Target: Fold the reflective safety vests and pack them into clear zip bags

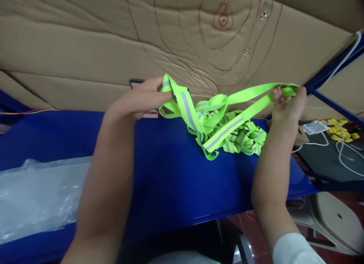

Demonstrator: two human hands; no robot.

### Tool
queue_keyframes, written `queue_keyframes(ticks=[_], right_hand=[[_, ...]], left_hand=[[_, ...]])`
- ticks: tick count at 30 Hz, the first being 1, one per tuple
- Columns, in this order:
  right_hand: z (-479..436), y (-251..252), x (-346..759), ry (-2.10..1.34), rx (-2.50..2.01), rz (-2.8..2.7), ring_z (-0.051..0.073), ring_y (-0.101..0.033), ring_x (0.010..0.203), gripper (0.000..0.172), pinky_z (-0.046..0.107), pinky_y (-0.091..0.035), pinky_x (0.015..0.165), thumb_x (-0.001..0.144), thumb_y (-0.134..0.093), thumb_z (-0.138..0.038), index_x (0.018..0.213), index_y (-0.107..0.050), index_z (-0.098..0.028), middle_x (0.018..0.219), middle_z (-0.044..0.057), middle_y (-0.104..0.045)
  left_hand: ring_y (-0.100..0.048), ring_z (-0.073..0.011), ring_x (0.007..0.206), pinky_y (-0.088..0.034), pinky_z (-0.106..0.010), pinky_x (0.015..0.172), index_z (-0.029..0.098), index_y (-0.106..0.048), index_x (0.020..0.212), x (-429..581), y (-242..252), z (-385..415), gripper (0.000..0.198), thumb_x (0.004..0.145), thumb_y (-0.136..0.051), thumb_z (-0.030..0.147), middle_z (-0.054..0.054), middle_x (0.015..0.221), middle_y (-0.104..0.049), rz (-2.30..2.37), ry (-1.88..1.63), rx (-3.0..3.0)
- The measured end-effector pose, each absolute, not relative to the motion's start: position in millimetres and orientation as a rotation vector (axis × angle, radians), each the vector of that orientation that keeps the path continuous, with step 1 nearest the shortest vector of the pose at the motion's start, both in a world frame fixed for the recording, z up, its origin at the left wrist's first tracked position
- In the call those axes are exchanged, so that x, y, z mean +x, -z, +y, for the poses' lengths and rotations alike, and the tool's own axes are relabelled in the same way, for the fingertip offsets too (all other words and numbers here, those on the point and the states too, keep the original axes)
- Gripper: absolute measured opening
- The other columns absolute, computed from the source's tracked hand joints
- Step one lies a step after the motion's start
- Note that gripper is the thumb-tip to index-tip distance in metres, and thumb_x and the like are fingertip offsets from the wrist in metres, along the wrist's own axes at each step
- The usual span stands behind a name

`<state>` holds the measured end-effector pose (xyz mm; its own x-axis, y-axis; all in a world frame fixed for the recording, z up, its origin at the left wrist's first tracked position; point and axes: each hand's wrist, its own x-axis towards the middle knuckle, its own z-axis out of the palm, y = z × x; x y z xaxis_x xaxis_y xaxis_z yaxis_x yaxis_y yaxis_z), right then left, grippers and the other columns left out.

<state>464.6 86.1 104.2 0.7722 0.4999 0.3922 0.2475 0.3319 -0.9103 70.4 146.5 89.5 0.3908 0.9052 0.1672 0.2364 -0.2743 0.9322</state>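
Observation:
A tangled heap of neon yellow-green reflective straps [227, 131] with grey stripes lies on the blue table [176, 180]. My left hand [149, 95] is closed on a looped part of the straps, with a dark buckle beside the fingers. Off to the right, my right hand [290, 101] grips another stretch of strap, its fingers curled round it. Two lengths run from that hand back to the heap, raised above the table. Part of a flat, dark-edged object [136, 83] shows behind my left hand, mostly hidden.
Clear plastic bags [42, 196] lie at the table's left. Cardboard [85, 59] with red drawn rings stands behind. On the right are a dark surface [327, 158] with white cables and yellow pieces [339, 129], a blue metal frame [338, 105] and a beige stool [335, 218].

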Motion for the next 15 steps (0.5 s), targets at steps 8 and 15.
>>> queue_keyframes(ticks=[8,15], right_hand=[[50.1,-110.6,443.2,-0.381,-1.781,-1.159,0.024,-0.068,0.075,0.037,0.039,-0.054,0.065,0.072,-0.080,-0.018,0.107,-0.070,-0.022,0.111,0.011,-0.072],[62.9,-107.4,362.9,-0.850,-1.267,-2.380,0.027,-0.066,0.119,0.059,0.038,-0.055,0.101,0.084,-0.075,-0.043,0.139,-0.062,-0.026,0.142,0.004,-0.065]], left_hand=[[-0.074,-0.0266,0.090,-0.061,-0.037,0.072,0.023,-0.063,0.105,98.4,-91.7,133.5,0.036,0.081,-0.079,0.046,-0.002,0.093,-0.073,0.695,-1.093,1.591],[-0.069,-0.0282,0.117,-0.061,-0.044,0.090,0.030,-0.052,0.111,132.2,-94.6,111.0,0.031,0.087,-0.068,0.043,-0.001,0.122,-0.069,0.538,-1.178,1.601]])
